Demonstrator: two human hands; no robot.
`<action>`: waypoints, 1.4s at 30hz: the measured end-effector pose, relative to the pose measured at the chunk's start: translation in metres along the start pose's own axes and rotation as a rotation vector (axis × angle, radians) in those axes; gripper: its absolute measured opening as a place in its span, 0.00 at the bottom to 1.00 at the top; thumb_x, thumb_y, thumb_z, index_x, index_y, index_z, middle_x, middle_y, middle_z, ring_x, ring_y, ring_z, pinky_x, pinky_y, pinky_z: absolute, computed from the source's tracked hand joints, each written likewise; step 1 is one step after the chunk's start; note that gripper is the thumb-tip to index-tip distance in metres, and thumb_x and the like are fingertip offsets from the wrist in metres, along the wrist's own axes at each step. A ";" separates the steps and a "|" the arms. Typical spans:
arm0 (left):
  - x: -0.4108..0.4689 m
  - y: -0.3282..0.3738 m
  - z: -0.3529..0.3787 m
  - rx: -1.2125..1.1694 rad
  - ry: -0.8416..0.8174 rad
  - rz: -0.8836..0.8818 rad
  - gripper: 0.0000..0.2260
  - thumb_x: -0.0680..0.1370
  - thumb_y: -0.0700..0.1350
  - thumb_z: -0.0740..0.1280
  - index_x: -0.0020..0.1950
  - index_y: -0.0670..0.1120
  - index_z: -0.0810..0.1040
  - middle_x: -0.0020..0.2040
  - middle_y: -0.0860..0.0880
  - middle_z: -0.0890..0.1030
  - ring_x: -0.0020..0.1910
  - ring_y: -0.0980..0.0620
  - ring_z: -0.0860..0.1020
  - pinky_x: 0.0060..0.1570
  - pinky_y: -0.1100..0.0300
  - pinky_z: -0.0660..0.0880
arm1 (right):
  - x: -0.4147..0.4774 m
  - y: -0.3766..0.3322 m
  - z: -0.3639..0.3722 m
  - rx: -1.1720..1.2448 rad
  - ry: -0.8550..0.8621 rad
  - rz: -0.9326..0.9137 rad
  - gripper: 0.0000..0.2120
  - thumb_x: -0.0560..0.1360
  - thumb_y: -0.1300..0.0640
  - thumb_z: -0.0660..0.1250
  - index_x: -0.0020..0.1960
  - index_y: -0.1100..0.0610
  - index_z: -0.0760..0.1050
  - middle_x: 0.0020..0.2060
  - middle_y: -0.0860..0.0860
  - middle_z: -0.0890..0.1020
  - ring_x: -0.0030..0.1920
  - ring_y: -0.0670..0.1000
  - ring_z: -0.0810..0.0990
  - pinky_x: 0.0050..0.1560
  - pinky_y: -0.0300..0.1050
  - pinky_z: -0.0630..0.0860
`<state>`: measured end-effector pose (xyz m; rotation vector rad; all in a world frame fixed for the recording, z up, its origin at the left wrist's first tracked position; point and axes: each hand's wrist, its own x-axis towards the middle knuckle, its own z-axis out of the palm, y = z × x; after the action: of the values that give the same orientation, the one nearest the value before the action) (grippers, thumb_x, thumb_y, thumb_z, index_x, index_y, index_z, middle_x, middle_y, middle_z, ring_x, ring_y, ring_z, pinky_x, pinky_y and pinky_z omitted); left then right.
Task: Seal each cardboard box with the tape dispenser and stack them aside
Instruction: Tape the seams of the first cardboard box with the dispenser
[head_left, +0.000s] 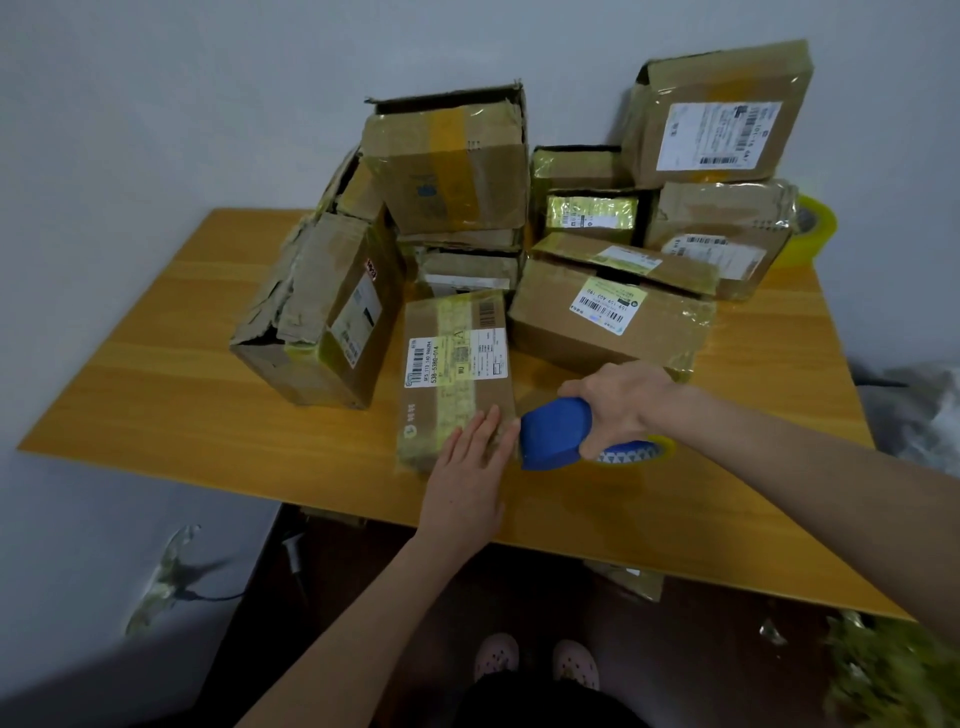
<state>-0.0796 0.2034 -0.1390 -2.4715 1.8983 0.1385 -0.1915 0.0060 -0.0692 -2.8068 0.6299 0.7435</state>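
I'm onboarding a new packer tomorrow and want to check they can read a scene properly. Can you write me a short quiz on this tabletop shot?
1. True or false: the left hand lies flat on the front box.
2. Which hand grips the blue tape dispenser? A) left B) right C) neither
3. Fill in: the spare yellow tape roll sits behind the boxes near the far ____ corner of the table.

Key: 1 true; 2 B, the right hand; 3 right.

Blue tape dispenser, brown boxes
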 end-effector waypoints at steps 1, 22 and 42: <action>0.000 0.000 0.000 -0.002 0.002 0.003 0.42 0.76 0.48 0.64 0.77 0.52 0.35 0.79 0.48 0.39 0.77 0.50 0.39 0.72 0.56 0.35 | 0.002 0.000 -0.001 0.020 -0.012 0.008 0.26 0.63 0.36 0.69 0.59 0.42 0.70 0.37 0.40 0.72 0.42 0.49 0.75 0.33 0.41 0.68; 0.031 0.002 -0.021 -0.136 0.215 -0.137 0.16 0.80 0.54 0.53 0.62 0.52 0.74 0.61 0.52 0.74 0.58 0.54 0.70 0.52 0.62 0.62 | -0.053 0.065 0.062 1.221 0.111 0.592 0.19 0.66 0.47 0.77 0.49 0.59 0.77 0.43 0.54 0.81 0.41 0.53 0.79 0.35 0.43 0.73; -0.024 -0.055 -0.036 -0.580 0.395 -0.492 0.18 0.80 0.36 0.59 0.70 0.41 0.71 0.67 0.45 0.74 0.66 0.49 0.72 0.60 0.64 0.65 | -0.014 -0.057 0.036 0.761 0.432 0.317 0.20 0.81 0.50 0.59 0.71 0.55 0.69 0.60 0.55 0.80 0.56 0.55 0.79 0.56 0.48 0.76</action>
<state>-0.0304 0.2379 -0.1032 -3.5084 1.4158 0.2295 -0.1931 0.0713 -0.0900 -2.1599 1.1506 -0.0980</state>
